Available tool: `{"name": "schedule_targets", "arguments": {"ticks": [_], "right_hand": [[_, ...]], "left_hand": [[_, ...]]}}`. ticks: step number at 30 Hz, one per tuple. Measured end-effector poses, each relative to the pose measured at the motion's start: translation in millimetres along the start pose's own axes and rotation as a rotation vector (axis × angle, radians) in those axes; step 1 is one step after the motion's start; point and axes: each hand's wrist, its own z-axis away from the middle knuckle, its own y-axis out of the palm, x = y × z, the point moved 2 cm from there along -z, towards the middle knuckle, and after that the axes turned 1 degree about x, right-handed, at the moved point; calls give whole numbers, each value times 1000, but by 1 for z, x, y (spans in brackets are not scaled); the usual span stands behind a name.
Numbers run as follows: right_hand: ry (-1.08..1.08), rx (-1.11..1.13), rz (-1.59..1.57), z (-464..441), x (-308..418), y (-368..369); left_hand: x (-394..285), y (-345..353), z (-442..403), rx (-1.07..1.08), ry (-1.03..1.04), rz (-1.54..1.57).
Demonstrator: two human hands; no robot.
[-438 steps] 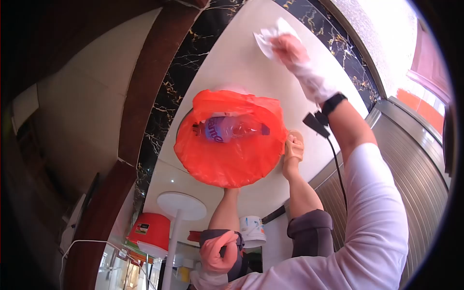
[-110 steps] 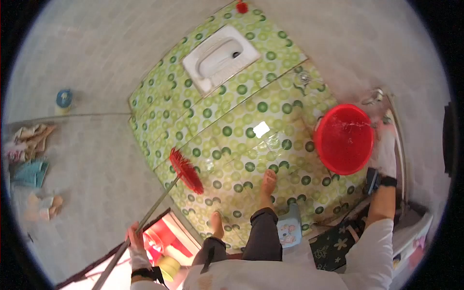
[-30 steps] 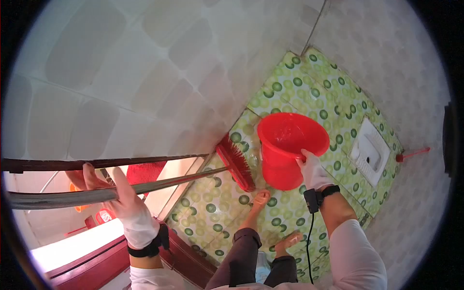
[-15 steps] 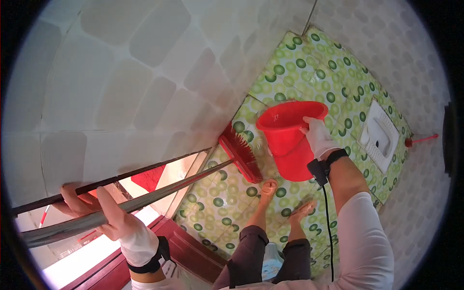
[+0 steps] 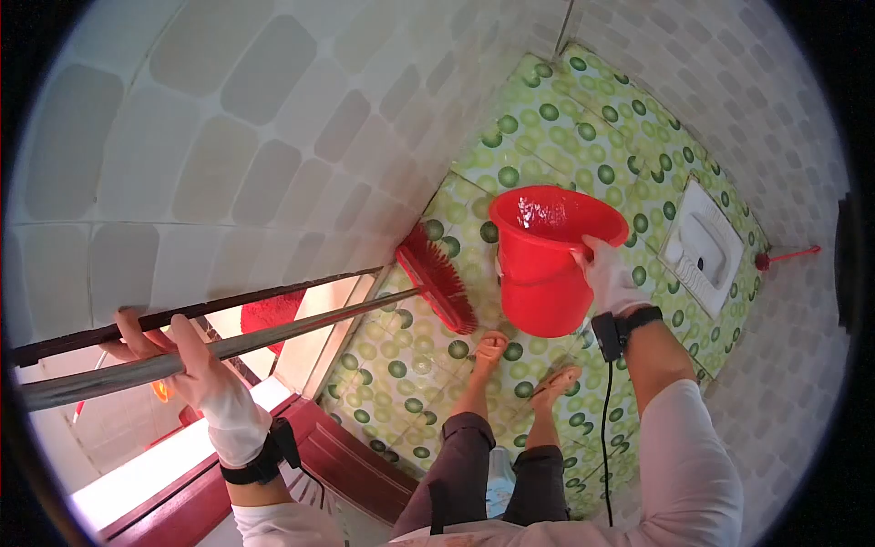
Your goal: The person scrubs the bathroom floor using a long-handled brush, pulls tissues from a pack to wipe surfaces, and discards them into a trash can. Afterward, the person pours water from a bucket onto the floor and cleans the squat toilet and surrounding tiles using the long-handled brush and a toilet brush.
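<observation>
My left hand (image 5: 214, 401), in a white fingerless covering, is closed around the grey handle of a broom (image 5: 314, 326). Its fingertips are close to a dark door-frame edge. The broom's red bristle head (image 5: 437, 278) rests on the floor against the wall base. My right hand (image 5: 612, 278), in the same kind of covering, grips the near right rim of a red plastic bucket (image 5: 547, 287). The bucket is slightly tilted, with its opening facing up and away. Shiny reflections show on its inner wall; I cannot tell how much water is inside.
Green-circle tiles (image 5: 410, 365) cover the floor, wet in places. A white squat toilet (image 5: 706, 246) lies to the right, with a red brush (image 5: 788, 258) beyond it. At left is a doorway with a dark red door (image 5: 351, 465). My sandalled feet (image 5: 556, 383) stand below the bucket.
The bucket has shifted slightly right in view and its opening shows more of the shiny inside. The broom appears a little further left and higher, as the view has shifted. Both grips stay.
</observation>
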Motion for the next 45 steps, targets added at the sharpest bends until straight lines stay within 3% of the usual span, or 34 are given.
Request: {"name": "schedule_targets", "arguments": {"ticks": [1,3,4,5,7,10,13,15,18,21,23,25,27,29,31,32,35,37,40,42,45], "right_hand": [[2,4,-2,2,-7,4],[983,-122,-1559,10,-39,30],[516,-18,-1035,24,-53,35],[520,-16,-1034,25,-57,34],[982,-160,-1589,38,-68,40],[1091,-299,-1750,52,-39,20],[1091,-227,-1763,69,-35,27],[1096,-307,-1717,80,-25,29],[1020,-105,-1659,81,-9,29],[888,-150,-1634,55,9,33],[926,-190,-1645,18,11,34],[917,-48,-1586,-20,-2,53],[437,65,-1200,-49,-15,69],[731,25,-1477,-64,12,43],[502,16,-1364,-73,21,37],[521,-4,-1365,-77,23,37],[742,-54,-1430,-87,25,44],[997,-206,-1382,-88,19,47],[886,-126,-1491,-67,14,45],[880,-201,-1480,-53,18,41],[907,-235,-1452,-21,21,34]], "left_hand": [[1,-2,-1,3,0,-3],[6,-2,-1,-26,-6,-62],[5,0,0,-20,-7,-61],[4,1,1,-20,-12,-4],[7,0,3,-9,-23,43],[14,-1,2,-26,47,10],[0,1,1,52,79,-51],[-2,3,2,-42,28,-33],[-2,5,4,-74,14,-49],[-2,1,5,-47,41,-32],[12,-3,1,-13,57,-84],[36,-10,-3,-44,98,-54],[55,-18,-10,-47,181,-90],[37,-8,-5,-87,142,-67],[32,-3,-4,-62,192,-55],[33,-4,-5,-46,212,-72],[29,-2,-5,-1,242,-119],[13,5,4,-54,122,-76],[15,0,5,7,141,-53],[12,0,8,40,173,-13],[25,-15,8,93,116,-196]]}}
